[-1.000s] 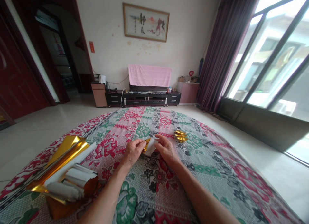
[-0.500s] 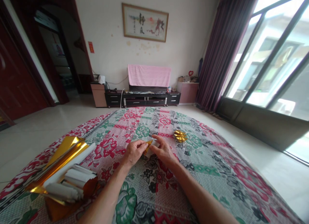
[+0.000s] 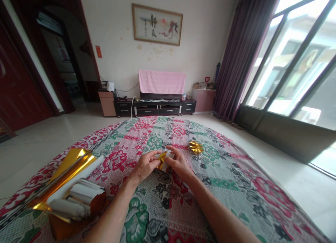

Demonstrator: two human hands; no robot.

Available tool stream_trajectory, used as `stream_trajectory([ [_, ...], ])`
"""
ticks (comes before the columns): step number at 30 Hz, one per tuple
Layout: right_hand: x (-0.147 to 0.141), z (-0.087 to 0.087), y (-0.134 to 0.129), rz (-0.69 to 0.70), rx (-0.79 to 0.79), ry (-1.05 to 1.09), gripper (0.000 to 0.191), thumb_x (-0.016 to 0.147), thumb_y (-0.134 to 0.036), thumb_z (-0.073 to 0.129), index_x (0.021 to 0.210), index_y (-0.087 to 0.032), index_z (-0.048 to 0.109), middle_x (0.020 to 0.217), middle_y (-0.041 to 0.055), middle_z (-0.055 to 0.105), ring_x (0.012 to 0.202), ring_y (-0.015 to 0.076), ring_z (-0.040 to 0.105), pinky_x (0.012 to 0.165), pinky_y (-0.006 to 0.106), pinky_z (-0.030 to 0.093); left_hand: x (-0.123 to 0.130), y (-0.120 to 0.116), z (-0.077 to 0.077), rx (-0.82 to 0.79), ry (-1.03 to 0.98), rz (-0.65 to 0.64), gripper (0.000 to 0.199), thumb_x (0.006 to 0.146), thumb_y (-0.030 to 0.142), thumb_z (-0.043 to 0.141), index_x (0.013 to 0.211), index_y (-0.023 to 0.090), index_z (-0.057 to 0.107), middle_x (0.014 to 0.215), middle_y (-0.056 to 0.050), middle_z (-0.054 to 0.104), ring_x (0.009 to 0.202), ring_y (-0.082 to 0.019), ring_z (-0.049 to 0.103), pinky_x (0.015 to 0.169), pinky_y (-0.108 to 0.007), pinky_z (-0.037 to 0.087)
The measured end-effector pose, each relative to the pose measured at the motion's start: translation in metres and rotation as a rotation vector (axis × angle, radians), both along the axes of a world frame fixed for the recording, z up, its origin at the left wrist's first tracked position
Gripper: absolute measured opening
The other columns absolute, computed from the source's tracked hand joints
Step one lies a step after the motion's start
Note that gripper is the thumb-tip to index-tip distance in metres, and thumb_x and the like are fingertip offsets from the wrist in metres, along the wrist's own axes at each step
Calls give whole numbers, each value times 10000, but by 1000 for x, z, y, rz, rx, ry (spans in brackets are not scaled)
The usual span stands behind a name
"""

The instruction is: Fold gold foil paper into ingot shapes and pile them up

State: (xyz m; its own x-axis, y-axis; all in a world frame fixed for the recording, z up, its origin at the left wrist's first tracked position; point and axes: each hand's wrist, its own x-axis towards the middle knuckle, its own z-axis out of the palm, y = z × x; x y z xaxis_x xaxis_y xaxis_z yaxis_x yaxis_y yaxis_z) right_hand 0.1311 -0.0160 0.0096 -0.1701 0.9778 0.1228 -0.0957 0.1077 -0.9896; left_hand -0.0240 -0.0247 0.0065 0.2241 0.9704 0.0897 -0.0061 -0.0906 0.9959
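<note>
A small piece of gold and white foil paper (image 3: 162,161) is held between both hands above the patterned cloth. My left hand (image 3: 147,165) pinches its left side between thumb and fingers. On the right side, my right hand (image 3: 179,163) grips the white part, thumb in front and fingers behind. A shiny gold folded foil piece (image 3: 196,147) lies on the cloth, just beyond my right hand and to its right.
Gold foil sheets (image 3: 82,162) and white-backed rolls (image 3: 68,207) lie at the left of the flowered tablecloth (image 3: 223,208). Past the table stand a low black cabinet (image 3: 149,111) and a pink cloth (image 3: 162,81). A purple curtain (image 3: 233,57) hangs at the right.
The foil piece between my hands has turned a little and shows more of its gold face. My left fingers have straightened slightly over it.
</note>
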Motion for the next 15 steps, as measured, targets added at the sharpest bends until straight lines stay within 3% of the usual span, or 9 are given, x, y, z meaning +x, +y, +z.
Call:
stream_trajectory([
  [5, -1, -3, 0, 53, 85, -76, 508, 652, -269, 605, 1129, -150, 475, 606, -54, 547, 510, 88, 495, 458, 191, 400, 2, 3, -3, 21, 5, 55, 293, 717, 344, 585, 930, 148, 632, 770, -32, 677, 671, -157, 615, 626, -255, 477],
  [9, -1, -7, 3, 61, 141, -107, 491, 660, -250, 598, 1125, -144, 482, 576, -68, 506, 490, 73, 446, 447, 182, 364, 2, 4, -7, 40, 25, 120, 272, 715, 396, 580, 803, 149, 655, 655, -7, 644, 579, -134, 576, 543, -228, 448],
  [15, 2, -6, 3, 132, 54, 16, 507, 648, -228, 594, 1138, -174, 476, 671, -39, 584, 569, 106, 524, 526, 214, 418, 3, 2, -2, -46, -111, 164, 252, 671, 394, 620, 737, 152, 645, 597, 6, 620, 531, -131, 556, 526, -235, 442],
])
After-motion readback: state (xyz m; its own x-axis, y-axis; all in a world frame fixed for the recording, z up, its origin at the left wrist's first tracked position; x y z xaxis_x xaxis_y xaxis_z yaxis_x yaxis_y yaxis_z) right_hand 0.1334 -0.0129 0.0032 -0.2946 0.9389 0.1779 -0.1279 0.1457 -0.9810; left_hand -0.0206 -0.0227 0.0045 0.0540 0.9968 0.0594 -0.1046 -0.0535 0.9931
